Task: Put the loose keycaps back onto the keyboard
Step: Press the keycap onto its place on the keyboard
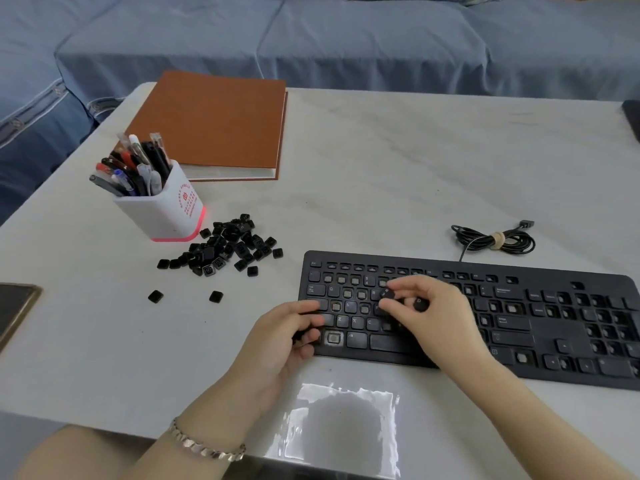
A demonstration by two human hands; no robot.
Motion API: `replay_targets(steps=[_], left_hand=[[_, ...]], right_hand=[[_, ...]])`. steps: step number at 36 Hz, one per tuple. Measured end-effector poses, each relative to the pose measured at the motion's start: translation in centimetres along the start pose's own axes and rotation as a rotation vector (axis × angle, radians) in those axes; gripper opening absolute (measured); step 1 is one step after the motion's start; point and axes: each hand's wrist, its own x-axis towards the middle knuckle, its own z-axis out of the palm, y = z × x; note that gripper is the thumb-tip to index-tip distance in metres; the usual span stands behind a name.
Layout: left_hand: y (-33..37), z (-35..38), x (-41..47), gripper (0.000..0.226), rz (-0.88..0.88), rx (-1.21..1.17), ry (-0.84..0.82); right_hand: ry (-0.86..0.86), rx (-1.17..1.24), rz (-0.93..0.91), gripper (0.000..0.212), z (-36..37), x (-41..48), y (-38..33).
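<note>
Two hands pinch keycaps (one reads "D") | keyboard legends Q, Z, X, C

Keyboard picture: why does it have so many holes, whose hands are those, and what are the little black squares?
There is no machine here. A person wears a camera on their head, so you look down at their own two hands. On the white table lies a black keyboard with many keys missing; the holes are the empty spots. The little black squares are the keycaps, heaped beside a pen cup. The right hand pinches a keycap over the letter rows and has another tucked behind it. The left hand rests at the keyboard's left end and seems to hold dark keycaps too. Also there: a brown book, a coiled cable and a clear plastic bag.
</note>
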Motion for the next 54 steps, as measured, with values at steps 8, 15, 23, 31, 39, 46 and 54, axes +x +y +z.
replay_targets(steps=[8, 15, 23, 31, 39, 46, 54], left_hand=[[-0.3, -2.0, 0.0, 0.024, 0.112, 0.043, -0.029], [-0.4, -2.5, 0.0, 0.027, 0.156, 0.062, -0.038], [-0.4, -2.9, 0.1, 0.030, 0.214, 0.107, -0.077], [-0.4, -2.5, 0.0, 0.033, 0.292, 0.147, -0.112], [-0.3, -2.4, 0.2, 0.028, 0.242, 0.047, -0.072], [-0.2, -2.4, 0.9, 0.013, 0.160, -0.023, 0.002], [0.3, -1.4, 0.9, 0.012, 0.073, 0.014, 0.021]], right_hand=[[-0.077, -0.269, -0.153, 0.018, 1.8, 3.7, -0.7], [-0.162, -0.432, -0.200, 0.023, 3.1, 4.8, -0.8], [-0.164, -0.453, -0.188, 0.023, 3.2, 5.2, -0.5], [-0.133, -0.462, -0.163, 0.022, 3.7, 5.1, -0.3], [0.045, -0.746, -0.560, 0.024, 4.1, 2.8, 1.9], [0.108, -0.773, -0.577, 0.033, 4.3, 2.5, 2.0], [-0.016, -0.684, -0.459, 0.026, 3.7, 2.5, 1.8]])
